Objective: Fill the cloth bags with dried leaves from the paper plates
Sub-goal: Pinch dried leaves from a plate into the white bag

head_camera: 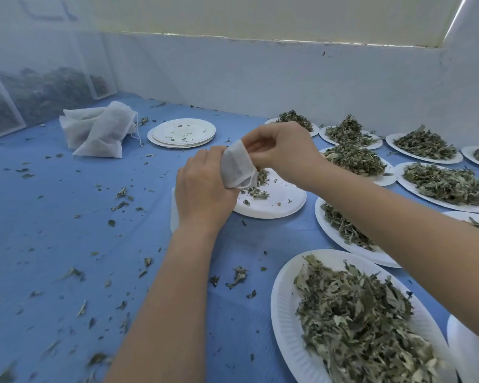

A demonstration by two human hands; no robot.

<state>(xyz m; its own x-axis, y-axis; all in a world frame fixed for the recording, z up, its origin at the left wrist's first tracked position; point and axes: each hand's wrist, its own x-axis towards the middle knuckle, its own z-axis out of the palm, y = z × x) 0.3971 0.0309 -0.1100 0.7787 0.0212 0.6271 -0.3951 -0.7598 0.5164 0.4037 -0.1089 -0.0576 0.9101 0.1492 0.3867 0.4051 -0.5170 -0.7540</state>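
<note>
blue table covering point(67, 217) carries scattered leaf fragments. left hand point(202, 192) grips the cloth bag point(237, 168) above a nearly emptied paper plate point(282, 201). right hand point(281, 153) pinches the bag's upper edge with curled fingers.

One camera sits on the person's head and looks forward and down, close above the left hand point(202, 194) and right hand point(284, 153), over the blue table point(67, 217) to the white wall point(260, 76) behind.
</note>
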